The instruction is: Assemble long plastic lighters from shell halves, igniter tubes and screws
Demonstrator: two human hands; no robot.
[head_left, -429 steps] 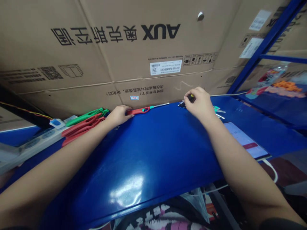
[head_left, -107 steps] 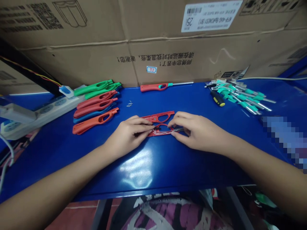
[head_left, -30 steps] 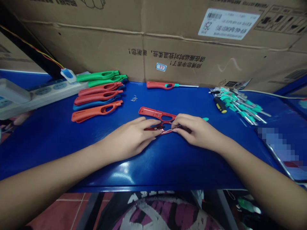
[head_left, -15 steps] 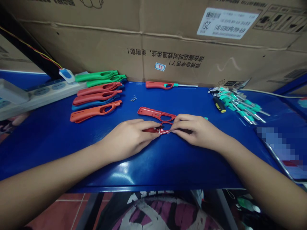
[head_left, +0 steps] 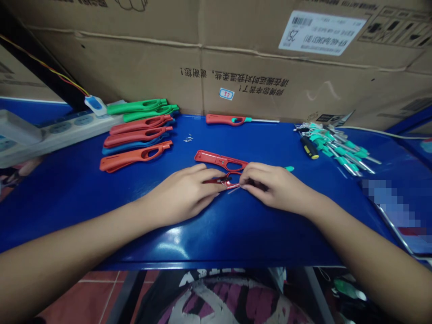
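Note:
Between my hands, low on the blue table, lies a red lighter shell half (head_left: 233, 178) with white wire and a dark part inside it. My left hand (head_left: 187, 193) grips its handle end, thumb and fingers closed on it. My right hand (head_left: 270, 182) is pinched at the other end, by the wire and the trigger loop; its fingertips partly hide what they hold. A turquoise tip (head_left: 289, 168) pokes out beyond the right hand. Just behind lies the second red shell half (head_left: 216, 158), its hollow inside facing up.
Several green, red, blue and orange lighter shells (head_left: 135, 155) lie at left beside a power strip (head_left: 64, 128). Small screws (head_left: 188, 138) and an assembled red lighter (head_left: 219, 119) lie behind. At right are turquoise lighter rods (head_left: 337, 148), a screwdriver (head_left: 309, 148) and a flat device (head_left: 394, 216). Cardboard (head_left: 151, 67) backs the table.
My right fingers have shifted slightly at the wire, and less white wire shows between my hands. The turquoise tip shows more beyond the right hand. The left hand keeps its hold.

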